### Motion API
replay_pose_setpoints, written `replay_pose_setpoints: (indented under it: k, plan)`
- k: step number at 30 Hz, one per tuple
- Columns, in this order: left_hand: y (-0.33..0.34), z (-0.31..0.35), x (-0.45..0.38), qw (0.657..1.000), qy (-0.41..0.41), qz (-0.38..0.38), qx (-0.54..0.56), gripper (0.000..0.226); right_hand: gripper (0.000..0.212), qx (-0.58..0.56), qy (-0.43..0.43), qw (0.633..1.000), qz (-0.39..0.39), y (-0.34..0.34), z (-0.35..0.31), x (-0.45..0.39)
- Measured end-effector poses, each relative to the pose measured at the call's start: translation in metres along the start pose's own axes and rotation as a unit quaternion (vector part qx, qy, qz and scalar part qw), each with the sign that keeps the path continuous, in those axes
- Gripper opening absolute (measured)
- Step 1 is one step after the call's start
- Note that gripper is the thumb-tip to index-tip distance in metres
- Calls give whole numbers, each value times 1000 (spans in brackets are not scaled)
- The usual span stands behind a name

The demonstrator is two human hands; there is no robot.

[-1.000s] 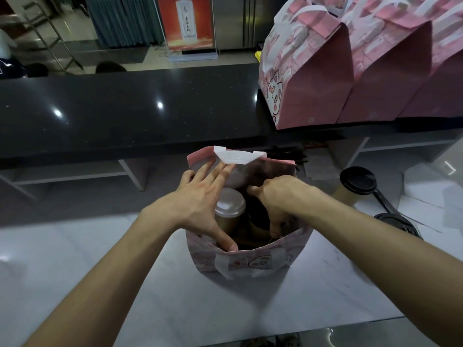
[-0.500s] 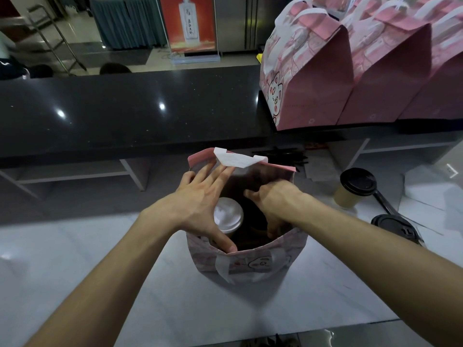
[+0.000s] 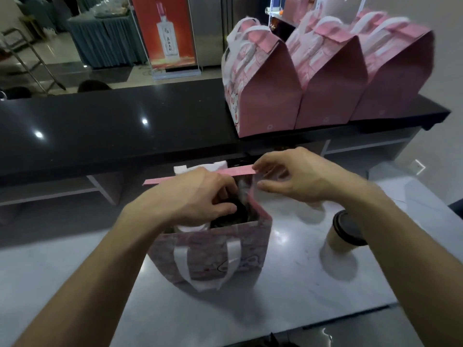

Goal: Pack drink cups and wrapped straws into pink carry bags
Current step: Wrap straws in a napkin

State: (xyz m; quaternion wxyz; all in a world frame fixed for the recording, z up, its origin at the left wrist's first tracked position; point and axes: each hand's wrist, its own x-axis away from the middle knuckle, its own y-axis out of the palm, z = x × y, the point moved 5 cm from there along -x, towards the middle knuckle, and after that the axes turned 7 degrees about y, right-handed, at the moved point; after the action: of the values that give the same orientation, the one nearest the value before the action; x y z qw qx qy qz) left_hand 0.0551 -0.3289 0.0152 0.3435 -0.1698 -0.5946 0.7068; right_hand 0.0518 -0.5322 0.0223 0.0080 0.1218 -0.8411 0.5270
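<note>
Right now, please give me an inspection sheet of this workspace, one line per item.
Surface: pale marble-look counter, glossy, under a black upper counter.
Job's things: open pink bag with cups inside; one black-lidded cup stands outside, right of it.
Clutter: nothing seen.
Hands: left hand reaches into the bag's mouth; right hand is at the bag's far top edge.
Cables: nothing seen.
Surroundings: three closed pink bags on the black counter; red bottle poster behind.

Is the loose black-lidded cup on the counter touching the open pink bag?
Apart. The head view shows bare white counter between the black-lidded cup and the open pink bag's right side.
</note>
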Motion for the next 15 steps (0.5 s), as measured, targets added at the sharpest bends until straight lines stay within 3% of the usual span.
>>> replay_pose_setpoints:
  k: [8, 15]
  plan:
    - [6, 82, -101, 995, 42, 82, -28, 55, 31, 67, 182, 979, 70, -26, 197, 15]
    - [57, 132, -198, 998, -32, 49, -23, 56, 18, 82, 250, 964, 35, 15, 352, 18]
